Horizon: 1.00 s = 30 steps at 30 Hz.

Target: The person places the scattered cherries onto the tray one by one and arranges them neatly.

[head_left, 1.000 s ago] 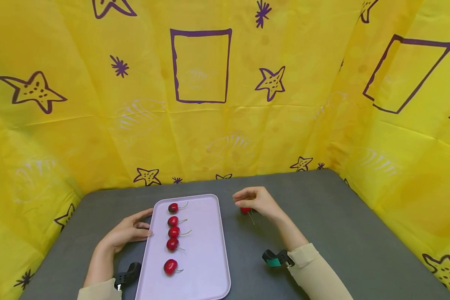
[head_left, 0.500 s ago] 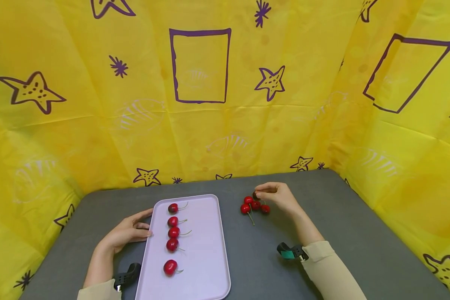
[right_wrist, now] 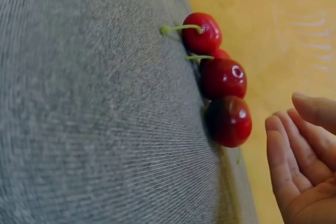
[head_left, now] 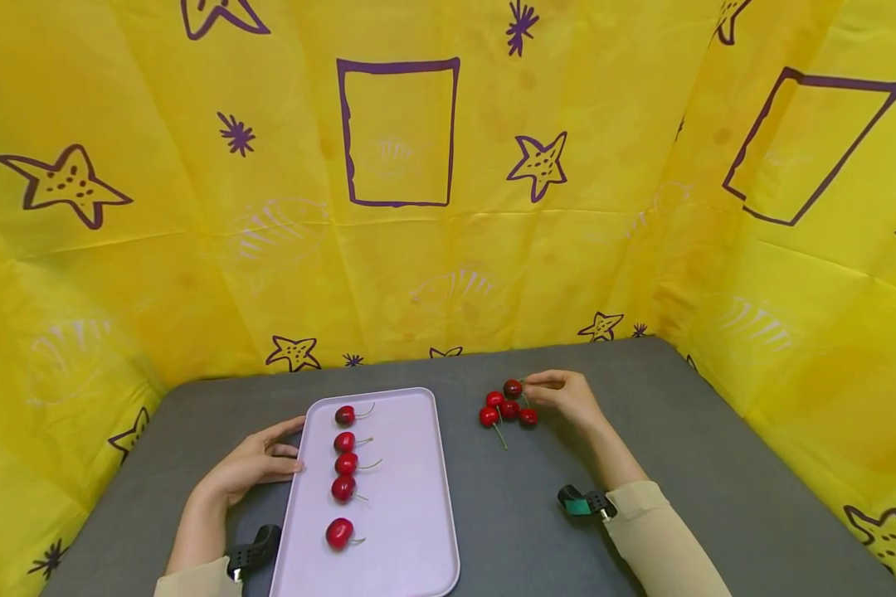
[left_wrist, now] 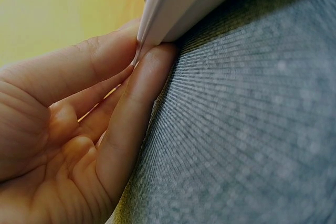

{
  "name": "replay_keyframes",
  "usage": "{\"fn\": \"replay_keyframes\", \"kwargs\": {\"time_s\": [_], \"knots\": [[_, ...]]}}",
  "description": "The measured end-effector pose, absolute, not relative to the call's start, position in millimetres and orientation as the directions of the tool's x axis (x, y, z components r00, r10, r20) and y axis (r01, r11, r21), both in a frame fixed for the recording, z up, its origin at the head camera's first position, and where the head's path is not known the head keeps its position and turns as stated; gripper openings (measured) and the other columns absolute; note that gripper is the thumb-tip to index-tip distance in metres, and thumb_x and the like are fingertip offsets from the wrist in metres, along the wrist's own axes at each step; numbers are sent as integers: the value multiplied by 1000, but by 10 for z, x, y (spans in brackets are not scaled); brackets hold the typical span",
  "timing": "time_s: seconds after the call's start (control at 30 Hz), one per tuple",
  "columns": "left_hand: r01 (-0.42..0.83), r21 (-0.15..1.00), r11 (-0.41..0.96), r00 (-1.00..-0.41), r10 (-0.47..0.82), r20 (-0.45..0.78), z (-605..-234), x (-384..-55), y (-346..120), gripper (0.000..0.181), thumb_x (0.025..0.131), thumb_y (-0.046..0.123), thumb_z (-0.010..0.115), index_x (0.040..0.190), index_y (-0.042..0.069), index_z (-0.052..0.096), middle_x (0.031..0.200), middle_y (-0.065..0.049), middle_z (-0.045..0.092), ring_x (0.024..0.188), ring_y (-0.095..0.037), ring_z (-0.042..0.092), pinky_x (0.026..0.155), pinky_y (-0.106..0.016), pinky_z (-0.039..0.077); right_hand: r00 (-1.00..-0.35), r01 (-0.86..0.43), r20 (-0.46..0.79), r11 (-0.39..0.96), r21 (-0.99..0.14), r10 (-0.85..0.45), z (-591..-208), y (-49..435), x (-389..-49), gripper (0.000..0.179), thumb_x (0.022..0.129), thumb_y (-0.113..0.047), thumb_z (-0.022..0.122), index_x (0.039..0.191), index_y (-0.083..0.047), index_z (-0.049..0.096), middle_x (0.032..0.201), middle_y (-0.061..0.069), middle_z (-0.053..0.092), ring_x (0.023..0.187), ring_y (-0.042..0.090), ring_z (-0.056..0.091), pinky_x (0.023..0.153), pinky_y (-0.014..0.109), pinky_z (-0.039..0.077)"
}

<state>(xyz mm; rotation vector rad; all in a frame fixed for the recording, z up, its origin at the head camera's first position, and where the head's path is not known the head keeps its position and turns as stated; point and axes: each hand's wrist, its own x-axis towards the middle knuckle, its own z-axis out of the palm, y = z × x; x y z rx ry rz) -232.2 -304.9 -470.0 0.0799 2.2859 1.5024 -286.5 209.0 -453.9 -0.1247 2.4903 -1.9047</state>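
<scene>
Five-fingered left hand (head_left: pixel 250 464) lies along the left edge of a pale lilac tray (head_left: pixel 411 497). In the left wrist view its fairly straight fingers (left_wrist: pixel 149 72) touch the tray's rim and outer wall. A column of red cherries (head_left: pixel 339 534) with stems runs down the tray's left half. To the right of the tray, a small cluster of cherries (head_left: pixel 509 410) sits on the grey cloth. The right hand (head_left: pixel 567 400) is just right of the rearmost dark cherry (head_left: pixel 513 388). In the right wrist view its thumb and fingers stand apart with nothing between them, beside the cherries (right_wrist: pixel 228 121).
The grey cloth-covered table (head_left: pixel 552 547) extends around the tray. A yellow curtain (head_left: pixel 403 282) with purple starfish and frame drawings encloses the back and sides. Each wrist wears a black strap (head_left: pixel 586 502).
The right hand has moved right from over the cluster, uncovering the cherries, and has let go of the rearmost dark one. The left hand and the tray stay in place.
</scene>
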Motion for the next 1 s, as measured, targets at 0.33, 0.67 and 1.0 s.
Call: {"fn": "replay_keyframes", "kwargs": {"time_s": [0.33,0.67,1.0], "knots": [[-144,912,385,-909,313,-276,-4689,-2343,-3064,87,89,16,72,156,1,19,118,-20,59,98,-14,61,85,-30,61,-999,-15,31,326,-945,43,-4657,2053,-2900,32,86,-9,74,111,9,70,105,21,75,75,0,67,73,19,59],[-158,908,387,-911,298,-285,-4673,-2335,-3049,87,88,16,73,156,2,20,119,-20,58,98,-16,61,85,-30,61,-995,24,22,431,-902,102,-4737,2055,-2915,30,84,-17,77,108,2,74,99,17,77,75,5,70,68,16,56],[-158,906,392,-911,297,-287,-4699,-2338,-3057,87,88,16,72,156,2,20,118,-20,58,98,-15,60,85,-30,61,-994,-1,64,560,-829,93,-4743,2048,-2928,27,81,-21,79,102,-4,77,91,13,78,67,1,66,64,19,51]]}}
